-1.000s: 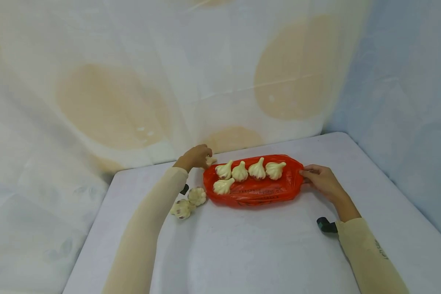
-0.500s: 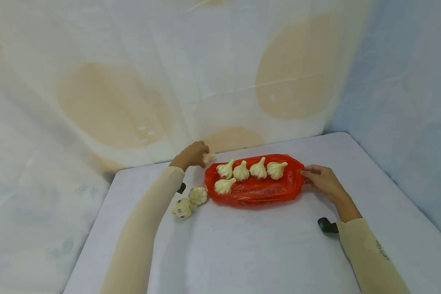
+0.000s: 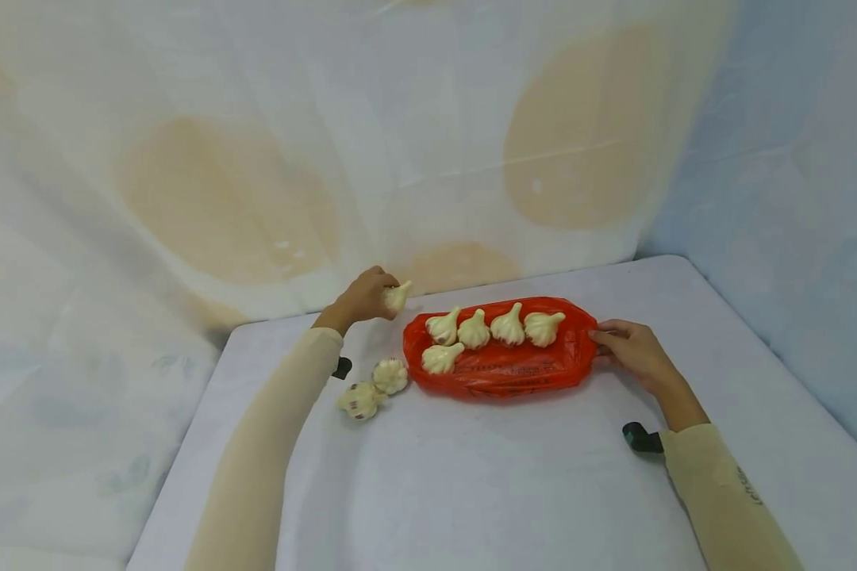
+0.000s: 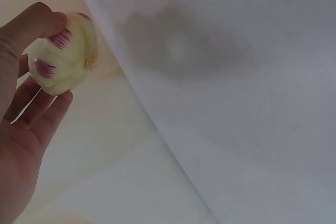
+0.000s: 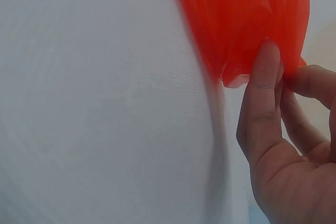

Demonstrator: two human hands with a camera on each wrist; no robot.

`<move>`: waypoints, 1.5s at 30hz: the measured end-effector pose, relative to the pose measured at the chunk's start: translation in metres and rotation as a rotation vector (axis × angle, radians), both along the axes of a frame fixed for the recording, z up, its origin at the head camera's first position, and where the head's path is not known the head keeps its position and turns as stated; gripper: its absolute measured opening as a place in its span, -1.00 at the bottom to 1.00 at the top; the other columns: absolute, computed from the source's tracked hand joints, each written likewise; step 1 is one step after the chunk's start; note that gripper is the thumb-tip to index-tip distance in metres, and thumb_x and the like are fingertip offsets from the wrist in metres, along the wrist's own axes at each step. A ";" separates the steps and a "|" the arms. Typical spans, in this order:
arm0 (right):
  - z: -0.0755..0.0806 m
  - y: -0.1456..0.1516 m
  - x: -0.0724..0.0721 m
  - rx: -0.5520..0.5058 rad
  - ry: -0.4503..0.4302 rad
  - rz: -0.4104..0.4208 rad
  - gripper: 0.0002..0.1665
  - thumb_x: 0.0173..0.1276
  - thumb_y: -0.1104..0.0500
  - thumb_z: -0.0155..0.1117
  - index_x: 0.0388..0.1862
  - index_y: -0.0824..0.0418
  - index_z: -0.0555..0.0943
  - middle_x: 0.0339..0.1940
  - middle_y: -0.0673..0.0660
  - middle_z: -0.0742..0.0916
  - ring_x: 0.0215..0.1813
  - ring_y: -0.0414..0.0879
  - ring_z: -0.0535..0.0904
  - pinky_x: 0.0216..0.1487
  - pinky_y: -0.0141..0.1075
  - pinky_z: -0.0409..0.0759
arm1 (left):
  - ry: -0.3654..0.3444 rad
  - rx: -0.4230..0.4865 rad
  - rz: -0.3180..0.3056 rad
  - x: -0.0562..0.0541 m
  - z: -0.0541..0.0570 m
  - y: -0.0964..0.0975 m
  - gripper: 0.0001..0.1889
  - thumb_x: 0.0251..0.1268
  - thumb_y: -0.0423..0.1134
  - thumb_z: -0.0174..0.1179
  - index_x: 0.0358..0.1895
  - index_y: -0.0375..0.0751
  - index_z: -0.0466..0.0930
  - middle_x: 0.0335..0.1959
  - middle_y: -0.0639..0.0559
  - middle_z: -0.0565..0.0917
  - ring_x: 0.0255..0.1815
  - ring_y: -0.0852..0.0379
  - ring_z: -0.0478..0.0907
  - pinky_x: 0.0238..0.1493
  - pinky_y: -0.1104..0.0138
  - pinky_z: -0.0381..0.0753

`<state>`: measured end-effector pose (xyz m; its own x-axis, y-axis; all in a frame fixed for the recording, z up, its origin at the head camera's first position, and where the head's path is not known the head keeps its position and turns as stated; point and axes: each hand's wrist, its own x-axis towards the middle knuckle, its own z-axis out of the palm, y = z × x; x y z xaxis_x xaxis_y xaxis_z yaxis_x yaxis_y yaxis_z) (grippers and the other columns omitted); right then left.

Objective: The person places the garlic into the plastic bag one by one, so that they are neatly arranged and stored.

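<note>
My left hand [image 3: 367, 295] holds a garlic bulb [image 3: 397, 297] above the table's back edge, left of a red plastic bag [image 3: 500, 379]. In the left wrist view, thumb and fingers grip the pale bulb [image 4: 68, 59], which has purple streaks. The red bag is spread wide in a long tray-like shape, with several garlic bulbs [image 3: 509, 327] in it, mostly in a row along the back. My right hand [image 3: 636, 353] pinches the bag's right end between thumb and fingers; the right wrist view shows the gathered red plastic [image 5: 236, 30] at the fingertips.
Two more garlic bulbs [image 3: 390, 375] lie on the white-covered table [image 3: 486, 476], just left of the bag. A patterned cloth [image 3: 414, 143] hangs behind the table's back edge, and a bluish one [image 3: 793, 206] hangs on the right.
My left hand has lifted the garlic bulb up and slightly left, away from the bag's left end. My right hand keeps its hold on the bag's right end.
</note>
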<state>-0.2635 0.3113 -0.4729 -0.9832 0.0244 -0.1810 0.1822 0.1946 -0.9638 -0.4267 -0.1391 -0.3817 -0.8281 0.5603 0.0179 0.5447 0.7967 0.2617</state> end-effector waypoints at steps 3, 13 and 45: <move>0.001 0.000 0.000 0.013 -0.005 0.001 -0.33 0.47 -0.05 0.15 0.31 0.43 0.38 0.12 0.33 0.56 -0.24 -0.15 0.66 -0.07 -0.30 0.64 | -0.016 0.062 0.012 0.003 0.004 -0.003 -0.42 -0.08 -0.27 0.45 0.14 -0.22 0.57 -0.05 -0.17 0.47 -0.08 -0.07 0.42 -0.03 0.14 0.50; -0.001 0.008 0.001 0.036 0.000 -0.016 -0.32 0.47 -0.07 0.15 0.30 0.43 0.38 0.12 0.33 0.56 -0.24 -0.15 0.66 -0.11 -0.32 0.65 | 0.030 0.205 -0.031 0.011 -0.001 0.007 -0.41 -0.09 -0.27 0.50 0.13 -0.22 0.58 -0.06 -0.12 0.49 -0.10 -0.03 0.45 -0.06 0.19 0.54; -0.002 0.009 -0.001 -0.001 -0.010 -0.017 -0.34 0.46 -0.07 0.16 0.28 0.41 0.39 0.14 0.32 0.52 -0.24 -0.18 0.64 -0.09 -0.34 0.64 | 0.002 0.532 -0.302 0.069 -0.011 0.088 -0.43 -0.06 -0.31 0.49 0.14 -0.24 0.59 -0.04 0.03 0.46 0.03 0.14 0.48 0.03 0.27 0.58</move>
<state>-0.2648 0.3202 -0.4750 -0.9809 0.0408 -0.1904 0.1947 0.1906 -0.9622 -0.3574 -0.0509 -0.3929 -0.6340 0.6836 0.3615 0.7270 0.3675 0.5800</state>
